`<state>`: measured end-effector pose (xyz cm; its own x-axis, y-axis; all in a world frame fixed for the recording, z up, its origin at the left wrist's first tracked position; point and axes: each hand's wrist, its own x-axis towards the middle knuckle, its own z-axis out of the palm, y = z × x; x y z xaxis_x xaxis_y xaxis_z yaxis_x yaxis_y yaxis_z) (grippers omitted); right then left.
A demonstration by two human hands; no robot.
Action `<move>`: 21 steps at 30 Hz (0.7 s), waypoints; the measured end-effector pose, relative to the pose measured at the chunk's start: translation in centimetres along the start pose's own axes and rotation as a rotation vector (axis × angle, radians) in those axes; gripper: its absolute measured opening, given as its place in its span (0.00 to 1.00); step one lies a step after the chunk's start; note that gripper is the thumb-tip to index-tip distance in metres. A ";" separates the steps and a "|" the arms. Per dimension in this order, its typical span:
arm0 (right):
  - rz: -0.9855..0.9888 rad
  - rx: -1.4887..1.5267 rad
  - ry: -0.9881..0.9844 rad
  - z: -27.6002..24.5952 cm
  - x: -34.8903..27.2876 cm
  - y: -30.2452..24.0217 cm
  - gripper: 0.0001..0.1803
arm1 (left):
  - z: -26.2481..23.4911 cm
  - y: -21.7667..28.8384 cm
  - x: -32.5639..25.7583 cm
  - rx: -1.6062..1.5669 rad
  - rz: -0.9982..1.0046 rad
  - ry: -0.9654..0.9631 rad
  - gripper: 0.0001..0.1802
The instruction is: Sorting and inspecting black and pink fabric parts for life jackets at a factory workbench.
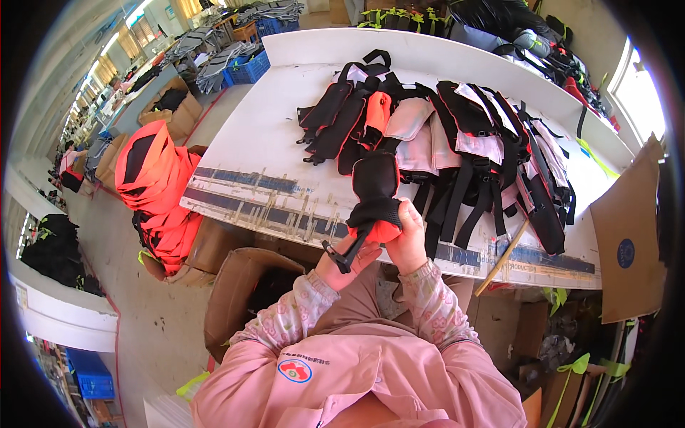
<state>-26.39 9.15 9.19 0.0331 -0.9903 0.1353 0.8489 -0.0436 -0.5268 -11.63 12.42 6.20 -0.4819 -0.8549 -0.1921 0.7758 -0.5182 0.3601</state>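
Observation:
A black padded strap piece (374,176) with an orange underside is held up over the table's near edge. My right hand (408,239) is closed on its right side, the thumb pressed along the dark fabric. Below it, my left hand (348,265) grips the lower end, its fingers partly hidden by the piece. A narrow black strap with a dark plastic end (338,258) dangles over my left hand. Just beyond lies a pile of similar black padded pieces (335,127), some with white-grey panels, and one folded orange piece (377,114).
The white table (250,128) has a raised back board and worn tape along its front. A wooden stick (503,258) crosses its front edge. Stacked orange pieces (160,178) stand left, above cardboard boxes (239,292). A cardboard sheet (631,228) rises at the right.

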 end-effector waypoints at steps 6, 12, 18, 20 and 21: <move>0.083 -0.041 0.010 -0.9 -1.2 1.1 0.09 | -0.7 0.3 0.1 0.089 0.059 -0.053 0.23; 0.066 -0.118 -0.039 -2.2 -2.0 2.2 0.10 | 0.9 1.3 -0.4 0.312 0.067 0.104 0.23; 0.065 -0.242 0.179 -1.9 -1.5 1.3 0.08 | -3.9 2.9 0.9 -0.036 0.275 -0.142 0.19; -0.050 -0.065 -0.025 -2.0 -0.4 1.1 0.11 | -0.1 3.0 0.5 -0.028 0.275 -0.124 0.19; 0.045 -0.057 0.016 -1.0 -0.5 0.5 0.14 | 0.5 3.3 0.3 0.000 0.246 -0.187 0.20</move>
<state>-26.56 9.47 8.02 0.0616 -0.9933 0.0976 0.8152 -0.0064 -0.5792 -9.40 10.49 7.84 -0.3464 -0.9353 0.0724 0.8786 -0.2964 0.3745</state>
